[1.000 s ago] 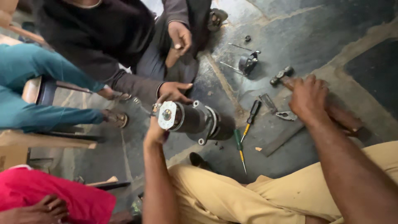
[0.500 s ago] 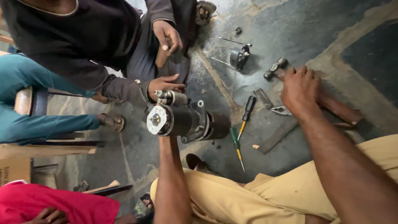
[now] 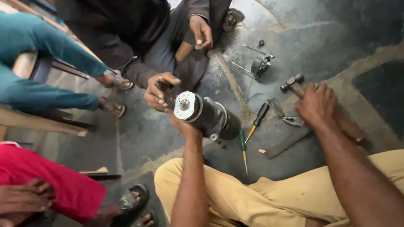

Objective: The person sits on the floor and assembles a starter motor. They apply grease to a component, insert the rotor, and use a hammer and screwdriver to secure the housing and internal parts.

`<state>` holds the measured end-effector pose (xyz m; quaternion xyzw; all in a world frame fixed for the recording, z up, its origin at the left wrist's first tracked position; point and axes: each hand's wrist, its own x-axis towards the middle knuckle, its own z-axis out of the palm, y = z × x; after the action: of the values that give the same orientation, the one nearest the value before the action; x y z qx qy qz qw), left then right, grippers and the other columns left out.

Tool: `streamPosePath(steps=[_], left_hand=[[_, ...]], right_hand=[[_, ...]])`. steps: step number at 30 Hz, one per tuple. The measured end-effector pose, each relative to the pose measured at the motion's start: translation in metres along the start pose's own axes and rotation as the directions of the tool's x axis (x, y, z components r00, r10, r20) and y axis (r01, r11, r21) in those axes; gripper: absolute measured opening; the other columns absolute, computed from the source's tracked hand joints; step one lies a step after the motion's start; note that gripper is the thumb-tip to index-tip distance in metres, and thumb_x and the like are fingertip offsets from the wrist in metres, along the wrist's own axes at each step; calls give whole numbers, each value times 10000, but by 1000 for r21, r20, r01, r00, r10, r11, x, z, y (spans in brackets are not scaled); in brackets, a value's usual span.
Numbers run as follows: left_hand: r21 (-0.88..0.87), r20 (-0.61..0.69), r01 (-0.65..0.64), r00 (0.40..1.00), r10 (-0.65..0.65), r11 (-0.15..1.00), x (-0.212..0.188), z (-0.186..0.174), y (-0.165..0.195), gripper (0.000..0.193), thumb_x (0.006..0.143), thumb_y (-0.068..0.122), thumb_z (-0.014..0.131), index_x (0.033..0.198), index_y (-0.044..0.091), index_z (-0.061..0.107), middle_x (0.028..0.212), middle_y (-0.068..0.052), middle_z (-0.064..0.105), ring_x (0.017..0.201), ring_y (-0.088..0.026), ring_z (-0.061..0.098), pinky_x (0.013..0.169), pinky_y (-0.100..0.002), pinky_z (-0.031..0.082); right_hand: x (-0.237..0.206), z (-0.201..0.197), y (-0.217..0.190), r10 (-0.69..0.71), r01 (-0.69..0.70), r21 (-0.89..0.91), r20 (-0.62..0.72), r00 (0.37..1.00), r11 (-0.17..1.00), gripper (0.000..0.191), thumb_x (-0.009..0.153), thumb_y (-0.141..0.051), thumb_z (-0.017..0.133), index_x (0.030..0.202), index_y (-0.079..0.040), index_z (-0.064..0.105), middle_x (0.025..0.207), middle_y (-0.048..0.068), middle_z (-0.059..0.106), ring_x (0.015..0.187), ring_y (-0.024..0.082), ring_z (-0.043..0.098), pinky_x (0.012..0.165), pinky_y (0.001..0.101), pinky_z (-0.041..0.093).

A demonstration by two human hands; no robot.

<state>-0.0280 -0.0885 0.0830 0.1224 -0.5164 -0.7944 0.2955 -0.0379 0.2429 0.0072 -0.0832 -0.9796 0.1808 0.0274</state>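
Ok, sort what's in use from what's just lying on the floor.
In use:
- black cylindrical motor, held by left hand
- hammer, under right hand

Lying about:
- black-handled screwdriver
- green-handled screwdriver
- pliers
- small metal end cap

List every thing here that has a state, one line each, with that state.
left hand: gripping the motor from below.
right hand: closed over the hammer handle.
cylindrical motor: held up off the floor, round end plate toward the camera.
hammer: lying on the floor, head away from the person.
black-handled screwdriver: lying flat.
green-handled screwdriver: lying flat.
pliers: lying flat; whether shut, cannot tell.
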Motion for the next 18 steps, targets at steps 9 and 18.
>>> streamPosePath(steps=[9,18], left_hand=[[675,25,-222,960,278,704,-60,-54,11,631,1014,378,643,1457,-26,444,1429,-205,486,1306,-326,502,1105,-454,393],[689,112,-231,970,215,687,-81,-47,48,642,688,334,934,1179,39,644,1129,-105,711,1043,-215,699,896,-352,557]], right_hand=[[-14,-6,9,-16,19,51,-63,998,999,447,945,-228,675,1349,-44,620,1299,281,597,1235,466,560,1021,557,474],[-17,4,-25,-172,184,-12,300,938,983,635,912,-318,709,1490,-134,521,1264,179,667,1155,407,647,953,530,534]])
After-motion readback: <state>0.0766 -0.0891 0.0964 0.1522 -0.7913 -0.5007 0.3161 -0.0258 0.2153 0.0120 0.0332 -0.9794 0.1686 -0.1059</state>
